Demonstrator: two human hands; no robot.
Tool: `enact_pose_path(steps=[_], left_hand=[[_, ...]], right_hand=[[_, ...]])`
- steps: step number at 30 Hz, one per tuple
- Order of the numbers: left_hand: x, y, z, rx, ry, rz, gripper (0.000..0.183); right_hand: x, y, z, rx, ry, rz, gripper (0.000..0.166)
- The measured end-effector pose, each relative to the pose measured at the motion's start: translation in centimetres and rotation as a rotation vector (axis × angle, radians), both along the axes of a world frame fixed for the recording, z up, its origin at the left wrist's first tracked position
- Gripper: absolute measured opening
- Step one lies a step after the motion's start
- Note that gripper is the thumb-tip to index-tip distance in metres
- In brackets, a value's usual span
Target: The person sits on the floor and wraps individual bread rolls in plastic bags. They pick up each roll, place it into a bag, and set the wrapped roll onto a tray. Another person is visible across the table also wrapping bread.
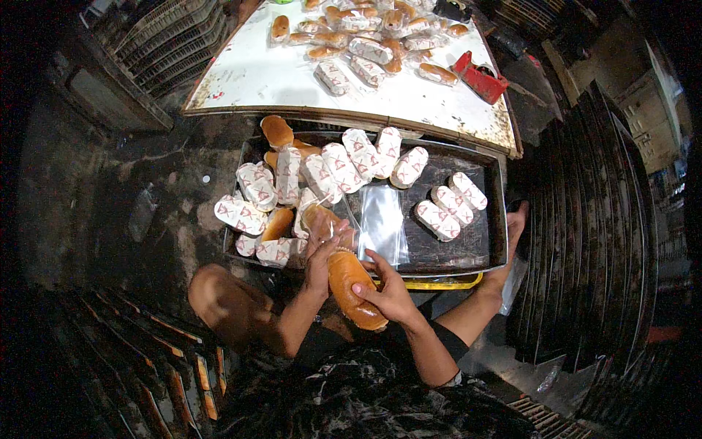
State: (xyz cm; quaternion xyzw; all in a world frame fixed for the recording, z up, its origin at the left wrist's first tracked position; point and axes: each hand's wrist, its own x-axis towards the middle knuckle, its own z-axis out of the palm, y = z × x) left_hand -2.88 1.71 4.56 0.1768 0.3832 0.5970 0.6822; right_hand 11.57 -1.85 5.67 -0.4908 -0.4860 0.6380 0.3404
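Note:
A glossy brown bread roll (354, 288) is gripped in my right hand (389, 291), thumb on its top. My left hand (321, 263) holds a clear plastic bag (329, 225) with a brown roll seen through it; the far end of the other roll lies against this hand. Beyond them is a dark metal tray (455, 269). On its left side lie many rolls in white printed paper (255, 186), and a few show their brown tops (277, 131). A stack of flat clear bags (382, 225) lies mid-tray. Several paper-backed rolls (452, 206) lie in a row on the right.
A white table (247, 82) stands beyond the tray, bearing many bagged rolls (370, 49) and a red tape dispenser (480, 78). Dark trays (587, 236) stand stacked at the right; racked trays with bread (175, 378) are at the lower left. A yellow rim (444, 283) shows under the tray.

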Motion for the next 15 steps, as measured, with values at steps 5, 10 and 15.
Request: enact_pose_path(steps=[5, 10, 15], left_hand=[[-2.8, 1.0, -3.1, -0.099, -0.035, 0.076, 0.043], [-1.9, 0.6, -0.2, -0.016, -0.224, 0.143, 0.044], [0.5, -1.5, 0.5, 0.148, 0.292, 0.08, 0.051]], right_hand=[[-0.2, -0.7, 1.2, 0.157, -0.132, 0.15, 0.078], [-0.5, -0.7, 1.8, 0.304, -0.157, -0.036, 0.08], [-0.6, 0.6, 1.0, 0.209, -0.241, -0.208, 0.082]])
